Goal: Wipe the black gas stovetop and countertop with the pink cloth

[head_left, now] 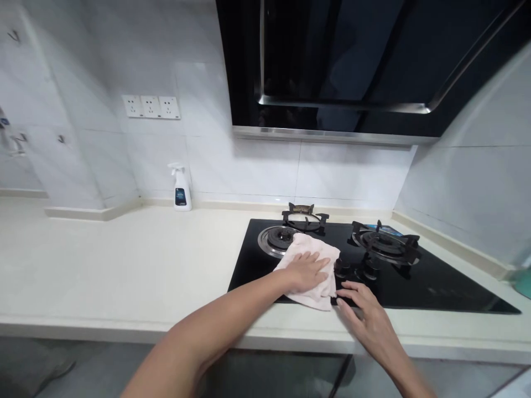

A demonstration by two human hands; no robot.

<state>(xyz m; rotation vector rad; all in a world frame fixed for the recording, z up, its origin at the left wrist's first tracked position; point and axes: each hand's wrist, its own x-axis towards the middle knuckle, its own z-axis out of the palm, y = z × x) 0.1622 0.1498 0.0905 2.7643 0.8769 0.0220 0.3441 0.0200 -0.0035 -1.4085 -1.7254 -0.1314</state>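
- Countertop (103, 260), cream and smooth, runs across the view and surrounds the cooktop.
- Range hood (352, 66), black and glossy with a metal lower edge, overhangs the back.
- Cooktop (448, 287), a black glass slab: its left burner (282, 236), a dark disc in a silver ring, has no support over it; the right burner carries a black metal pan support (409, 251).
- Left hand (306, 272): fingers spread and flat, pressing down rather than gripping.
- Right hand (365, 315): fingers loosely bent and apart at the cooktop's front edge, holding nothing visible; whether the fingertips touch the cloth, I cannot tell.
- Cloth (317, 246), pale pink, soft fabric, lies under the left palm on the cooktop's left half, one corner over the burner ring, its lower edge past the glass onto the countertop. Even palm pressure and overlapping strokes should suit wiping here, with care around the ring and the black round knob (370, 268).
- Spare pan support (322, 220), black metal, ring-shaped, sits behind the left burner.
- Spray bottle (181, 190), white plastic with a dark label, stands upright near the wall; its contents are hidden.
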